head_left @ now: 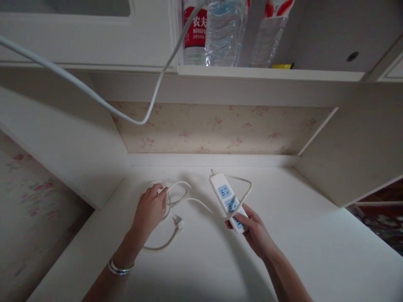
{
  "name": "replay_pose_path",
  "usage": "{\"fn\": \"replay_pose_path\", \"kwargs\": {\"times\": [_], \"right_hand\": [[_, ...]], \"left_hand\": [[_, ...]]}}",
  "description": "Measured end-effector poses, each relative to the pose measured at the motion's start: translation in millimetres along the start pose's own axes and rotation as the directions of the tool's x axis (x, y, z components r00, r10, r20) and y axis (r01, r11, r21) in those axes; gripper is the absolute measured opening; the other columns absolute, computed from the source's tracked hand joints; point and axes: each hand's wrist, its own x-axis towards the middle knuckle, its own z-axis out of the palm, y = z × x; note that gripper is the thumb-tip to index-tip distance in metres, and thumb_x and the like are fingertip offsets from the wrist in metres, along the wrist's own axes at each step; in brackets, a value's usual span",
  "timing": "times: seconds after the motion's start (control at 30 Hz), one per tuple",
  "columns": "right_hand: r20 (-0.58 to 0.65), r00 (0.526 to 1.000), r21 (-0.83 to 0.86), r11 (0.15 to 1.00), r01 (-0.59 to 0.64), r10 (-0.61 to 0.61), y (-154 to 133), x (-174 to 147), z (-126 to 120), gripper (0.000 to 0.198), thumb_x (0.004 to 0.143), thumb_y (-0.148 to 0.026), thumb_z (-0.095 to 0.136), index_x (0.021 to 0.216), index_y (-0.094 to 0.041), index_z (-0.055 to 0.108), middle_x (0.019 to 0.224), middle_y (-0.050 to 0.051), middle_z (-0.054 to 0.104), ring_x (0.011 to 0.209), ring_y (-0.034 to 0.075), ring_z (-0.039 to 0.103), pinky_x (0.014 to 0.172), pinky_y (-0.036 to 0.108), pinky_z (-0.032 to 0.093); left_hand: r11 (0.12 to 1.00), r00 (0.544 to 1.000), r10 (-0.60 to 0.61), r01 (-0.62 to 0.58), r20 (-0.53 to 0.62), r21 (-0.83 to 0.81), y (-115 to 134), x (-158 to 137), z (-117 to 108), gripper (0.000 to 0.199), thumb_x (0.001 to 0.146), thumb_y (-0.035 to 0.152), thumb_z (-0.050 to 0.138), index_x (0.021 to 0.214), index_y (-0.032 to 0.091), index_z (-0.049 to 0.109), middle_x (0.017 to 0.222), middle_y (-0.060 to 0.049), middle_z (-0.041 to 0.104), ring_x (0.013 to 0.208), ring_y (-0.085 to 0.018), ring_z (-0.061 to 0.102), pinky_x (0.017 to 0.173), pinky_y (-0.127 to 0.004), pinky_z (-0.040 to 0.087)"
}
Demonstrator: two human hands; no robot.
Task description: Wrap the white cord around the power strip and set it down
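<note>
My right hand [253,228] grips the lower end of a white power strip [218,180] with light blue socket faces, thumb on top. The strip is tilted, its far end pointing up and left. From that far end the white cord [248,182] loops round to the right and passes under my right thumb. On the left, my left hand [153,205] is closed on part of the same cord, which lies in loose coils around the fingers. The plug [179,223] rests on the white surface just right of my left hand, prongs pointing up and left.
A white desktop [201,268] lies under both hands, with side panels left and right and flowered wallpaper [201,130] behind. Overhead, a shelf [270,74] holds several plastic bottles [223,33]. Another white cable [138,122] hangs across the upper left, close to the camera.
</note>
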Motion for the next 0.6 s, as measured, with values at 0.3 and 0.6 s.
{"fn": "replay_pose_path", "kwargs": {"times": [0.3,0.6], "right_hand": [[-0.039,0.993,0.014,0.994,-0.111,0.111,21.1,-8.8,20.8,0.027,0.082,-0.039,0.065,0.097,-0.016,0.064,0.07,0.001,0.062,0.062,0.013,0.056,0.06,0.024,0.043],[-0.088,0.965,-0.016,0.968,-0.25,0.248,36.0,-16.7,23.9,0.047,0.076,-0.046,0.068,0.114,-0.018,0.061,0.084,0.004,0.067,0.07,0.018,0.063,0.063,0.027,0.047]], "left_hand": [[0.829,0.967,0.133,0.012,0.217,-0.56,104.1,-59.6,11.5,0.025,0.09,0.028,0.046,0.108,0.029,0.064,0.099,-0.007,0.066,0.091,-0.023,0.06,0.082,-0.036,0.047],[0.56,0.945,-0.071,0.302,0.318,-0.771,101.5,-54.9,35.7,0.043,0.093,0.04,0.042,0.133,0.024,0.047,0.138,-0.011,0.05,0.106,-0.021,0.059,0.08,-0.03,0.052]]}}
